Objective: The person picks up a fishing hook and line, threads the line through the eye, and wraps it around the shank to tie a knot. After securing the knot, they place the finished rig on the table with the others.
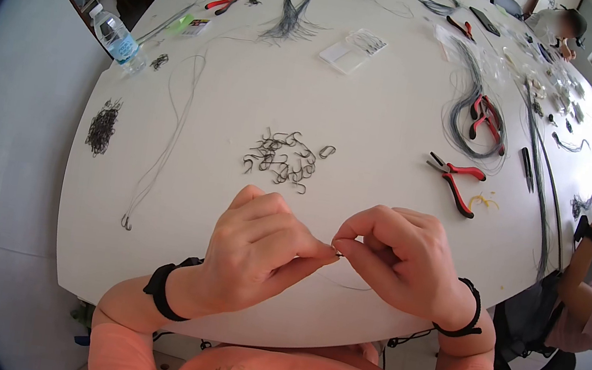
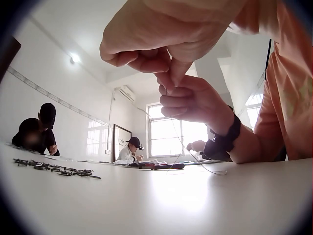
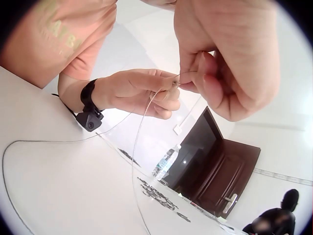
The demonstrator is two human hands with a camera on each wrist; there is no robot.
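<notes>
Both hands meet fingertip to fingertip above the table's near edge in the head view. The left hand (image 1: 253,251) pinches a tiny dark piece, mostly hidden by the fingertips; it looks like a hook (image 3: 175,84) in the right wrist view. My right hand (image 1: 406,261) pinches at the same spot, thumb against forefinger. From the fingers a thin line (image 3: 134,161) hangs down and curves over the table. Beyond the hands lies a loose pile of dark hooks (image 1: 281,159), with one small piece (image 1: 327,151) just to its right.
Red-handled pliers (image 1: 455,185) lie right of the pile, coiled line (image 1: 463,125) beyond them. A second dark pile (image 1: 102,129) and a looped line (image 1: 176,123) are at left, near a water bottle (image 1: 116,38). A clear box (image 1: 353,51) lies farther back. Other people sit around.
</notes>
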